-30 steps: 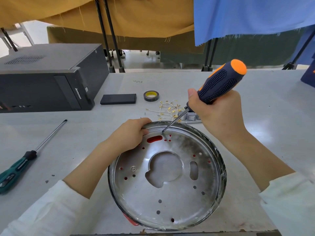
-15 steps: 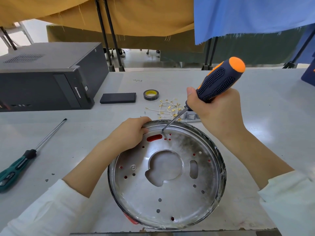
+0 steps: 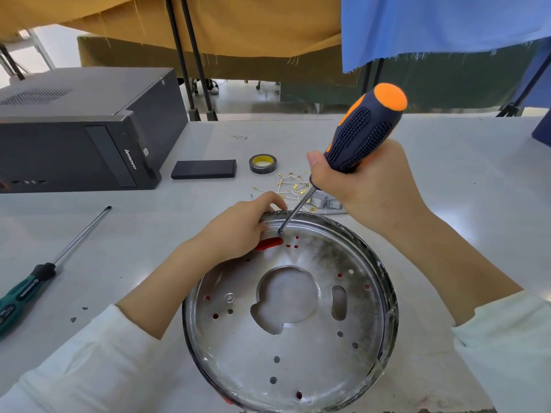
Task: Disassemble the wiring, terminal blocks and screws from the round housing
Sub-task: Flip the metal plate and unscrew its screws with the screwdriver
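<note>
The round metal housing (image 3: 298,347) lies on the grey table in front of me, its perforated plate facing up with a large cut-out in the middle. My left hand (image 3: 235,231) grips its far left rim, fingers curled over the edge. My right hand (image 3: 366,186) holds an orange and dark blue screwdriver (image 3: 362,135), whose tip touches the plate near the far rim, beside a red slot (image 3: 269,243). Loose white wires with brass terminals (image 3: 290,186) lie on the table just behind the housing, next to grey switch blocks (image 3: 328,204).
A green-handled screwdriver (image 3: 32,287) lies at the left. A black computer tower (image 3: 77,132) stands at the back left, with a flat black box (image 3: 204,169) and a roll of tape (image 3: 263,163) beside it. Cloth hangs behind the table's far edge.
The screwdriver handle has tilted more upright in my right hand while its tip stays at the same spot. My left hand has shifted slightly along the rim.
</note>
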Tool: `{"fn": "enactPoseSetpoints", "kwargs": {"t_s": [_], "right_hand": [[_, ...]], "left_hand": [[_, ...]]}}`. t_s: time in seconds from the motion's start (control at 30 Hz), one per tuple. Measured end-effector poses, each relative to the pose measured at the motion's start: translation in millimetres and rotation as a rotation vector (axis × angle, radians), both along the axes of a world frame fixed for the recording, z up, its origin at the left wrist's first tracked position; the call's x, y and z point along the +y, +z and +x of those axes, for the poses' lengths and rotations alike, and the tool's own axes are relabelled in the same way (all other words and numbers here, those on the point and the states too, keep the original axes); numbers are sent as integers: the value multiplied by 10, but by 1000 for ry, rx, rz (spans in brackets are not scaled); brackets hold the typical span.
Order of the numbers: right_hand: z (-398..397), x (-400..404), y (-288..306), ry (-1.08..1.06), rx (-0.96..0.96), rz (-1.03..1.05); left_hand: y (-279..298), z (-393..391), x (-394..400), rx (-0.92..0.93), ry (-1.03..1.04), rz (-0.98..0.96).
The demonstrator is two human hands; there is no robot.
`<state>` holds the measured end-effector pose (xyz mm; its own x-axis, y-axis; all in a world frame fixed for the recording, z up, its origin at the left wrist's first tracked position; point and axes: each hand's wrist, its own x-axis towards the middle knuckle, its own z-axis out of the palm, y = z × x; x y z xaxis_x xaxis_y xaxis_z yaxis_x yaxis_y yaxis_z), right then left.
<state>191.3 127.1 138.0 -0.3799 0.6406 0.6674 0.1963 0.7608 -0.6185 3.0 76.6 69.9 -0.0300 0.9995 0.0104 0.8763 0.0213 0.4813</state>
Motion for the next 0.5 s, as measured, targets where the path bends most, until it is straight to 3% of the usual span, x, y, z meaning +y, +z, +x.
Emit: {"fn": "enactPoseSetpoints", "kwargs": {"t_s": [0.5], "right_hand": [[30, -2, 7, -83, 30, 35]], "left_hand": [[-66, -8, -2, -24, 22, 52]]}}
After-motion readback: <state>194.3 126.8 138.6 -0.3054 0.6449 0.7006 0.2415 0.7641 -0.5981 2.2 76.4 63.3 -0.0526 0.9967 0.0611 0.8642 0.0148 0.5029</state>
